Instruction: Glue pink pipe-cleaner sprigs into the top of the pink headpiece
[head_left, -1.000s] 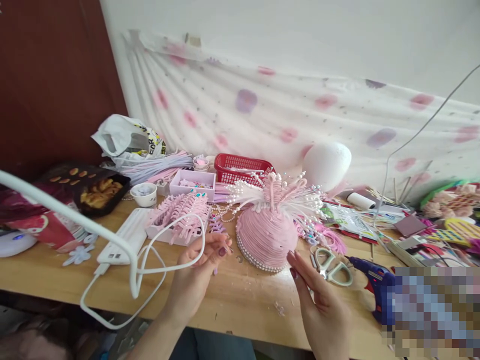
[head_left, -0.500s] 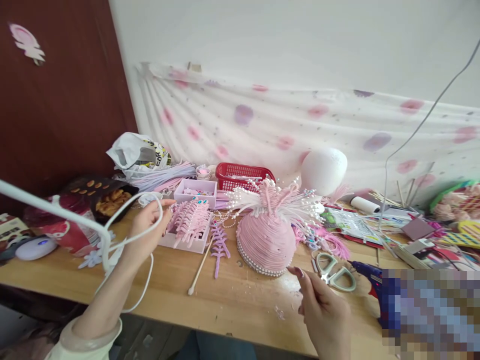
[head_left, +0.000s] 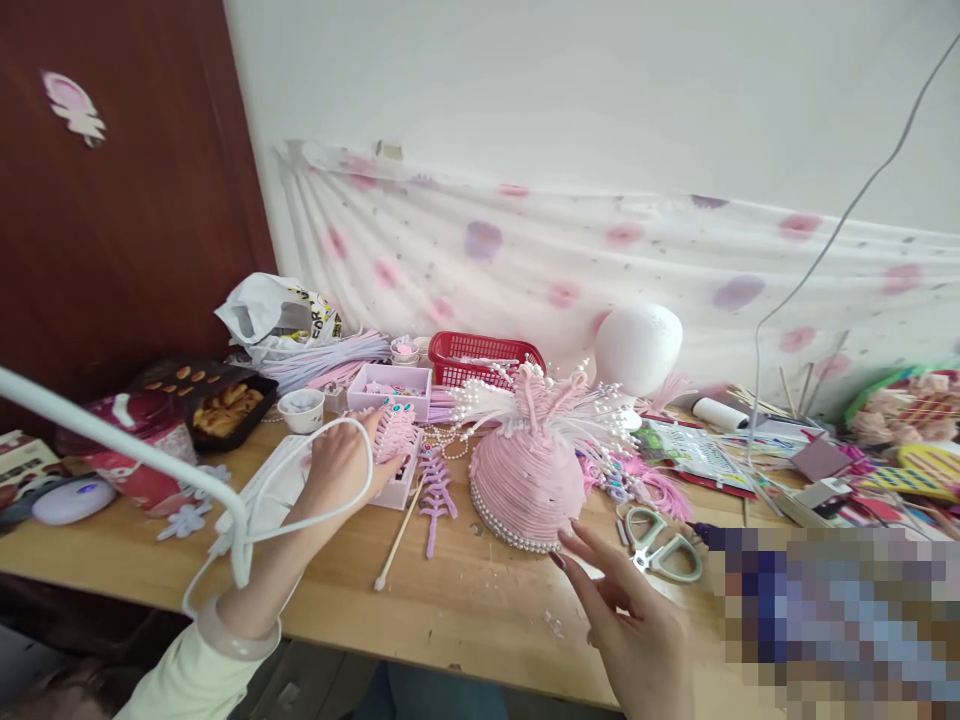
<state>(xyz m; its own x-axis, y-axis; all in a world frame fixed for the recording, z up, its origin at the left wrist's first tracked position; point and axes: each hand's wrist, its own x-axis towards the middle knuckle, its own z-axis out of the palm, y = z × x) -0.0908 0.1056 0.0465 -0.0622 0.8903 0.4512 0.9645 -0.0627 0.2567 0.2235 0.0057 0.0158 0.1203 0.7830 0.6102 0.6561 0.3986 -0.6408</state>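
Observation:
My left hand [head_left: 341, 470] is closed around pink fringed chenille pieces [head_left: 394, 432] with blue gems, over a small white box [head_left: 401, 488]. Its fingertips are partly hidden. A pink dome-shaped headpiece [head_left: 529, 490] wound with chenille stands in the middle, with pearls along its lower rim and pearl-tipped stamens fanning from its top. My right hand [head_left: 634, 620] is just in front of that rim, thumb and fingers apart with nothing between them. Whether the fingertips touch the pearls I cannot tell. A purple fringed chenille piece [head_left: 435, 500] lies between box and dome.
White-handled scissors [head_left: 660, 550] lie right of the headpiece. Farther right, a blurred patch covers most of a dark blue tool [head_left: 705, 535]. A white cable [head_left: 352, 505] loops around my left forearm. A red basket [head_left: 487, 350] and a white foam head [head_left: 637, 350] stand behind.
My left hand has moved right and down onto the pink chenille pieces, uncovering a white cup. My right thumb and fingers have spread apart from a pinch by the rim.

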